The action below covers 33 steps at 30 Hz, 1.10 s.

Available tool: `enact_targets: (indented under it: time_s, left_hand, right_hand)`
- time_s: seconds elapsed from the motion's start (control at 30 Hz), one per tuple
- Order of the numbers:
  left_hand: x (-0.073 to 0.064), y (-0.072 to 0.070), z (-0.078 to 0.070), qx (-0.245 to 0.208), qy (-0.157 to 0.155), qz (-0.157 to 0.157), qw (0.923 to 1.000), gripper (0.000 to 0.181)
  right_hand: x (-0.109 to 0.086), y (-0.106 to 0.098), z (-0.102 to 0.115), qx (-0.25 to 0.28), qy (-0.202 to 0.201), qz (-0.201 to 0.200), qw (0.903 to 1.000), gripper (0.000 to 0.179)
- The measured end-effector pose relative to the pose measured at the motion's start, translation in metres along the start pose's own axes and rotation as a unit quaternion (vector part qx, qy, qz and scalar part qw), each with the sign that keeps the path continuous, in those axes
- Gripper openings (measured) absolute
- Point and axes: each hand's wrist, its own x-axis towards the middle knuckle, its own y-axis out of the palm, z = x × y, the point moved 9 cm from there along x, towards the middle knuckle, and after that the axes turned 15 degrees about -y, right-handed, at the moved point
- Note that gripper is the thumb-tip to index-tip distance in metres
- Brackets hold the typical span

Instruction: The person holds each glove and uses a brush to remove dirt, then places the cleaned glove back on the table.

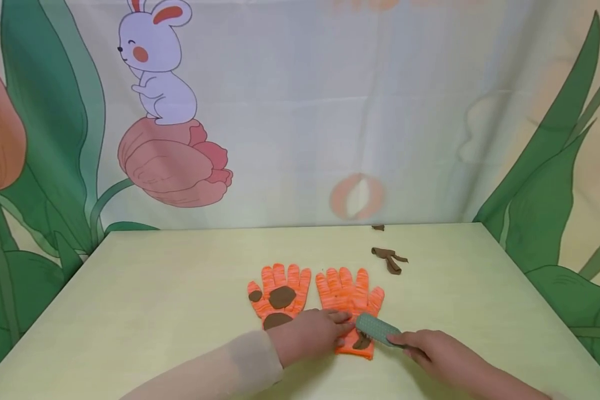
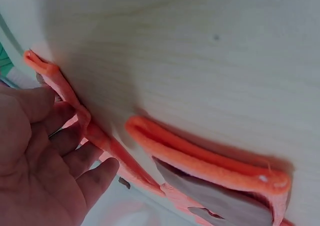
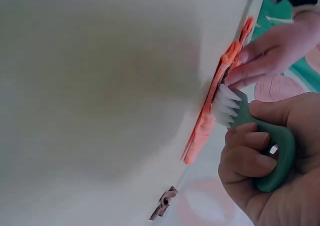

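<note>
Two orange knitted gloves lie side by side on the table. Brown patches (image 1: 282, 298) sit on the left glove (image 1: 301, 284), at its thumb, upper palm and lower palm. My left hand (image 1: 307, 336) rests with extended fingers on the lower part of the right glove (image 1: 347, 289). My right hand (image 1: 440, 355) grips the looped handle of a green scrub brush (image 1: 378, 329). Its white bristles (image 3: 227, 105) face down at the right glove, beside my left fingertips. Close under the brush, a small brown piece (image 1: 362, 340) shows near that glove's cuff.
A brown strip-like scrap (image 1: 387, 259) lies behind the right glove, and a smaller brown scrap (image 1: 378, 228) is at the back edge of the pale table (image 1: 170, 289). Behind the table hangs a printed cloth (image 1: 290, 111) with a rabbit and flowers.
</note>
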Motion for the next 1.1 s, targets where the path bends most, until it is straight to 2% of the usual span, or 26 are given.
enact_targets:
  time_s: [0.07, 0.1, 0.17, 0.33, 0.4, 0.47, 0.63, 0.77, 0.87, 1.0, 1.1]
  left_hand:
    - [0.001, -0.002, -0.003, 0.017, 0.002, -0.012, 0.9998, 0.044]
    - [0.001, -0.004, -0.002, -0.012, -0.005, -0.016, 0.9998, 0.043]
    - [0.002, -0.008, -0.003, -0.005, 0.002, -0.04, 0.9992, 0.039]
    - [0.004, -0.017, -0.003, -0.021, 0.01, -0.086, 0.996, 0.034]
    - [0.006, -0.016, -0.002, -0.019, 0.006, -0.087, 0.996, 0.04]
    - [0.009, -0.014, 0.0, -0.018, 0.0, -0.075, 0.9971, 0.047]
    - [0.013, -0.008, 0.004, -0.046, -0.027, -0.024, 0.9983, 0.057]
    - [0.014, -0.008, 0.005, -0.055, -0.034, -0.013, 0.9978, 0.055]
    - [0.014, -0.009, 0.005, -0.052, -0.033, -0.015, 0.998, 0.053]
    - [0.015, -0.012, 0.005, -0.068, -0.022, -0.032, 0.997, 0.049]
    - [0.016, -0.014, 0.005, -0.066, -0.011, -0.047, 0.9967, 0.049]
  right_hand:
    - [-0.011, 0.003, 0.0, 0.025, 0.017, 0.015, 0.9994, 0.035]
    - [-0.017, 0.003, 0.001, 0.029, 0.018, 0.017, 0.9993, 0.035]
    - [-0.022, 0.0, 0.003, 0.028, 0.022, 0.013, 0.9993, 0.034]
    - [-0.019, -0.02, 0.007, -0.028, 0.02, -0.043, 0.9985, 0.035]
    - [-0.011, -0.024, 0.006, -0.031, 0.024, -0.057, 0.9976, 0.035]
    - [-0.002, -0.022, 0.003, -0.031, 0.029, -0.06, 0.9973, 0.035]
    - [0.016, -0.007, -0.004, -0.025, 0.042, -0.024, 0.9985, 0.035]
    - [0.002, 0.006, -0.007, 0.0, 0.056, 0.008, 0.9984, 0.035]
    - [-0.015, 0.003, -0.004, -0.007, 0.05, 0.018, 0.9985, 0.033]
    - [-0.025, -0.015, 0.001, -0.057, 0.042, -0.005, 0.9975, 0.032]
    - [-0.019, -0.022, 0.003, -0.087, 0.043, -0.031, 0.9948, 0.034]
